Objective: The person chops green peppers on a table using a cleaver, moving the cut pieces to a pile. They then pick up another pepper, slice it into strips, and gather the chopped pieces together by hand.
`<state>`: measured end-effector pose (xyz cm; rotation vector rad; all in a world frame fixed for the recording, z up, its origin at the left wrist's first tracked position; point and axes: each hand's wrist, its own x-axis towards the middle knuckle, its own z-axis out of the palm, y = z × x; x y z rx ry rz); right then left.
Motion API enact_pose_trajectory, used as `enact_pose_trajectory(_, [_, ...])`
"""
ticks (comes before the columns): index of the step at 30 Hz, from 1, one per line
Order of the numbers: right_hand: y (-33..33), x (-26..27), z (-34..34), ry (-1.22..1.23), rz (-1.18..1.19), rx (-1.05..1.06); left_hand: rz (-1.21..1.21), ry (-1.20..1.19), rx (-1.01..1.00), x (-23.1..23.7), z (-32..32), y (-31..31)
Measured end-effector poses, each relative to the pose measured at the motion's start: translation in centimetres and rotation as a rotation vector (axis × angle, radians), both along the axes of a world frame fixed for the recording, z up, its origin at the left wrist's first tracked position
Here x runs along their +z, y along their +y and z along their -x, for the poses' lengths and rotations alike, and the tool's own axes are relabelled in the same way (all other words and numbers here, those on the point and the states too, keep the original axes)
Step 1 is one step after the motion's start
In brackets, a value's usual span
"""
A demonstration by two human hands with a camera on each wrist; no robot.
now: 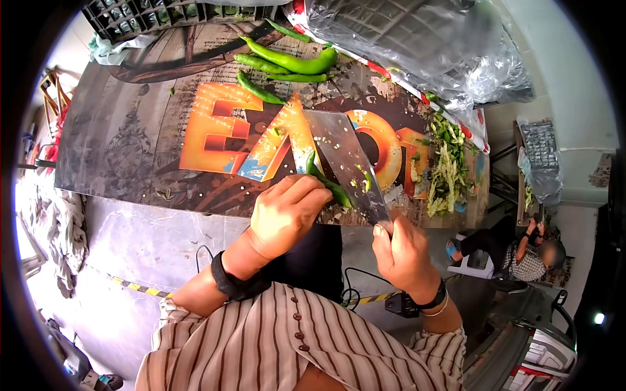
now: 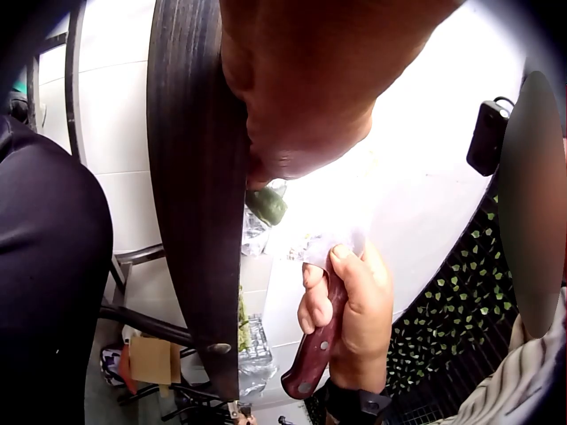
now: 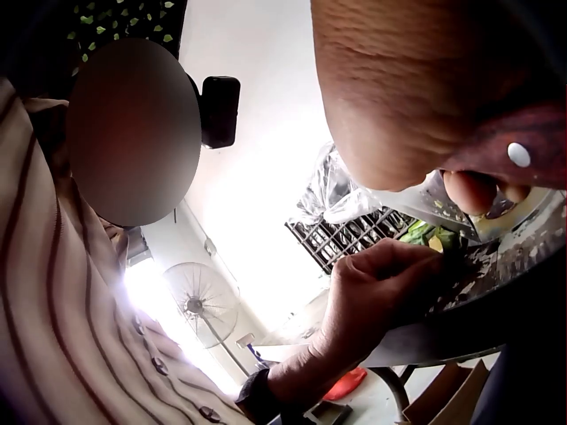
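Near the table's front edge the left hand (image 1: 287, 212) pinches a green chili (image 1: 331, 185), which lies beside the blade of a wide knife (image 1: 349, 159). Bits of chili cling to the blade. The right hand (image 1: 405, 253) grips the knife's handle; in the left wrist view the right hand (image 2: 361, 310) is curled round a dark red handle (image 2: 312, 354), and the cut end of the chili (image 2: 267, 204) shows under the left hand (image 2: 310, 115). In the right wrist view the left hand (image 3: 376, 297) has its fingers bent, their tips in shadow.
Several whole green chilies (image 1: 287, 60) lie at the back of the table (image 1: 98, 140). Chopped chili (image 1: 448, 166) is heaped at its right end. Black crates (image 1: 176, 14) and a plastic-covered crate (image 1: 404, 39) stand behind. Another person (image 1: 525, 257) sits at the far right.
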<state>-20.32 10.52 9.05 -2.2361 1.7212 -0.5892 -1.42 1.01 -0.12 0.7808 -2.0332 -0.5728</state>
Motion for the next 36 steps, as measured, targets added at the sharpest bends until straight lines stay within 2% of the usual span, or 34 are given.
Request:
enact_pose_trajectory(6, [-0.4, -0.8, 0.2, 0.015, 0.049, 0.022, 0.007, 0.008, 0.002, 0.1, 0.1, 0.0])
enact_pose_trajectory(18, [-1.4, -1.5, 0.8, -0.030, -0.007, -0.014, -0.011, 0.000, -0.019, 0.1, 0.0, -0.1])
enact_pose_trajectory(27, [-2.4, -1.6, 1.7, -0.086, -0.055, 0.073, -0.008, -0.018, -0.023, -0.1, 0.0, -0.1])
enact_pose_trajectory(36, [-2.8, -1.5, 0.7, -0.092, -0.060, 0.047, -0.014, -0.029, -0.028, -0.2, -0.1, -0.1])
